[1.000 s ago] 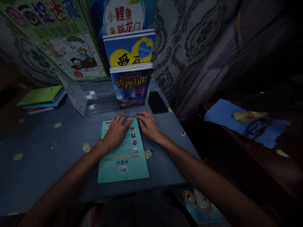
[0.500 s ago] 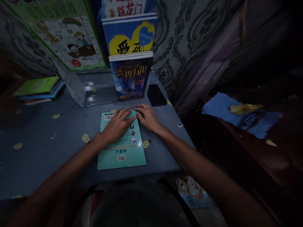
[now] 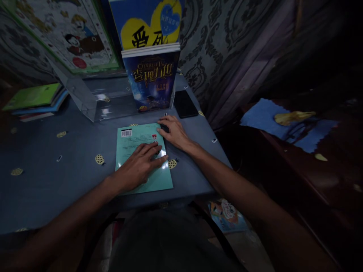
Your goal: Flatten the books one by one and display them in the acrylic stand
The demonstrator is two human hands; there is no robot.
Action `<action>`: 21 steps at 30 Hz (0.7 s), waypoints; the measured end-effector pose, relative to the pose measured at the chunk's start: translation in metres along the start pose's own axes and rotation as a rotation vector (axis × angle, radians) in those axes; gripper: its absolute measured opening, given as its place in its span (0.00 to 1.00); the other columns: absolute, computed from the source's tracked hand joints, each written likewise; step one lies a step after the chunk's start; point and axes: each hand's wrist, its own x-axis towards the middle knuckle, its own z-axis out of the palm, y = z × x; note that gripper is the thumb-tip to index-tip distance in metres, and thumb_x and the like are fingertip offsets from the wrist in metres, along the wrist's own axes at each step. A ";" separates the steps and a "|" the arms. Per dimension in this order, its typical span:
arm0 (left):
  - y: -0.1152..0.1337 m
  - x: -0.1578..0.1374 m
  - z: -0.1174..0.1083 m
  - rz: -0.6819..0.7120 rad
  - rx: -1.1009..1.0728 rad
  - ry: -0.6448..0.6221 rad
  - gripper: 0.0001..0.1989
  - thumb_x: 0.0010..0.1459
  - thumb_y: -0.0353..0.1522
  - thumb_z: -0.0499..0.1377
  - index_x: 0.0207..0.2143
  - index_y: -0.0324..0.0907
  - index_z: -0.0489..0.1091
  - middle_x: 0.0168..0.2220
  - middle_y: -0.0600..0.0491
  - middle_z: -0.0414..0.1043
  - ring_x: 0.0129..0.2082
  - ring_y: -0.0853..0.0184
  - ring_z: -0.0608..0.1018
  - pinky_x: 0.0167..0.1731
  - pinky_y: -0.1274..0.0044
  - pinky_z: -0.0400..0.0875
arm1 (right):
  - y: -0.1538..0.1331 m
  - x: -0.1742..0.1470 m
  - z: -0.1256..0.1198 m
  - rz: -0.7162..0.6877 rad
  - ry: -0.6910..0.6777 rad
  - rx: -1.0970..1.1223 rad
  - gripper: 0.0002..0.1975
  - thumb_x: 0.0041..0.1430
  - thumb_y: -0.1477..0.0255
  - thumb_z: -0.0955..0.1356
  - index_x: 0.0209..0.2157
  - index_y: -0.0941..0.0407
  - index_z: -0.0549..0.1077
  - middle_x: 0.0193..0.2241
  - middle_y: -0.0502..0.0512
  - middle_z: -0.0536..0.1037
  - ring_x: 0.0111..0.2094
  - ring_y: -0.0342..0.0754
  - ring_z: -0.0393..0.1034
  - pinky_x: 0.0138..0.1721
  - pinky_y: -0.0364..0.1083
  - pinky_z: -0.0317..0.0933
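Note:
A teal paperback book (image 3: 136,138) lies closed on the table, its barcode side up and its far edge toward the book rack. My left hand (image 3: 141,162) rests flat across the lower middle of the cover, fingers stretched and slightly apart, hiding part of the print. At the book's far right corner, my right hand (image 3: 172,132) touches the edge with its fingertips, its fingers loosely bent and apart. Neither hand grips the book.
Beyond the book, a clear acrylic rack (image 3: 87,102) holds a dark blue book (image 3: 153,83) and a blue-and-yellow book (image 3: 150,26). A black phone (image 3: 185,104) lies beside it. Stacked books (image 3: 34,98) sit at left; a blue cloth (image 3: 261,117) lies on the right.
My left hand has slid down the cover toward me, uncovering the barcode area. My right hand stays at the far right corner. The view has tilted slightly downward.

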 end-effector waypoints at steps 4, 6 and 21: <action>0.018 -0.012 0.001 0.022 -0.007 -0.020 0.34 0.56 0.16 0.52 0.64 0.46 0.60 0.66 0.43 0.61 0.70 0.52 0.58 0.63 0.54 0.61 | -0.001 -0.001 -0.001 0.003 -0.010 0.003 0.16 0.64 0.66 0.67 0.50 0.58 0.77 0.51 0.63 0.76 0.53 0.58 0.67 0.58 0.57 0.60; 0.027 -0.018 0.004 0.038 -0.007 -0.026 0.34 0.57 0.17 0.52 0.65 0.47 0.59 0.67 0.43 0.60 0.70 0.52 0.58 0.63 0.54 0.60 | -0.001 -0.001 -0.001 0.002 -0.011 0.002 0.16 0.65 0.67 0.67 0.50 0.59 0.77 0.51 0.63 0.75 0.53 0.58 0.67 0.58 0.57 0.61; 0.017 -0.044 0.008 -0.097 -0.058 0.176 0.20 0.71 0.34 0.49 0.63 0.45 0.62 0.62 0.45 0.68 0.64 0.59 0.68 0.63 0.58 0.64 | -0.015 -0.008 -0.001 -0.106 0.045 -0.158 0.17 0.66 0.70 0.64 0.52 0.61 0.76 0.55 0.68 0.74 0.57 0.63 0.64 0.58 0.63 0.61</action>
